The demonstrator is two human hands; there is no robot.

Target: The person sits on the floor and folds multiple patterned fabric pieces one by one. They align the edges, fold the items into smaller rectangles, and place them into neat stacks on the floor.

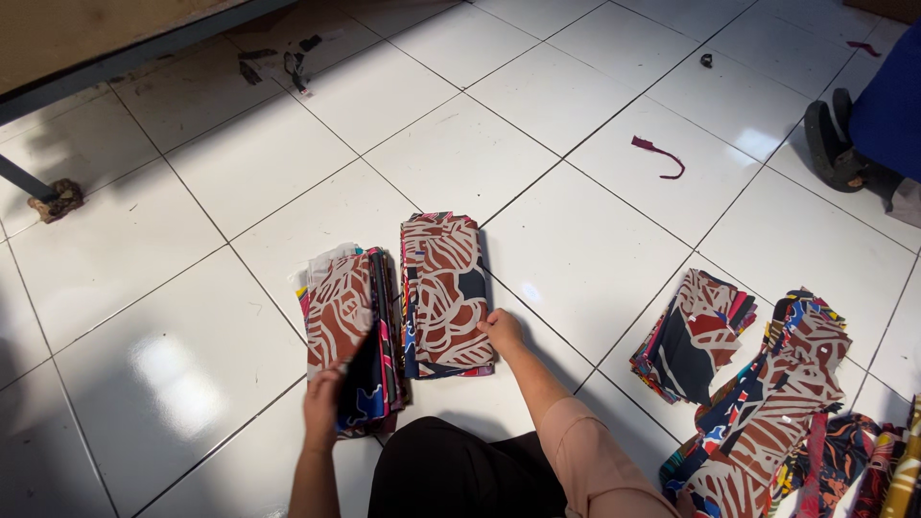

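Two stacks of patterned fabric pieces, brown, navy and white, lie side by side on the white tiled floor. My left hand (323,403) grips the near edge of the left stack (347,326) and lifts a dark piece with blue and pink print. My right hand (501,329) rests with curled fingers on the near right corner of the right stack (443,288), which lies flat. A pink sleeve covers my right forearm.
More patterned fabric stacks (696,331) and a loose heap (796,403) lie at the right. A maroon fabric scrap (657,152) sits on the tiles beyond. Another person's sandalled foot (830,144) and blue garment are at far right. A table leg and frame (24,177) stand at upper left.
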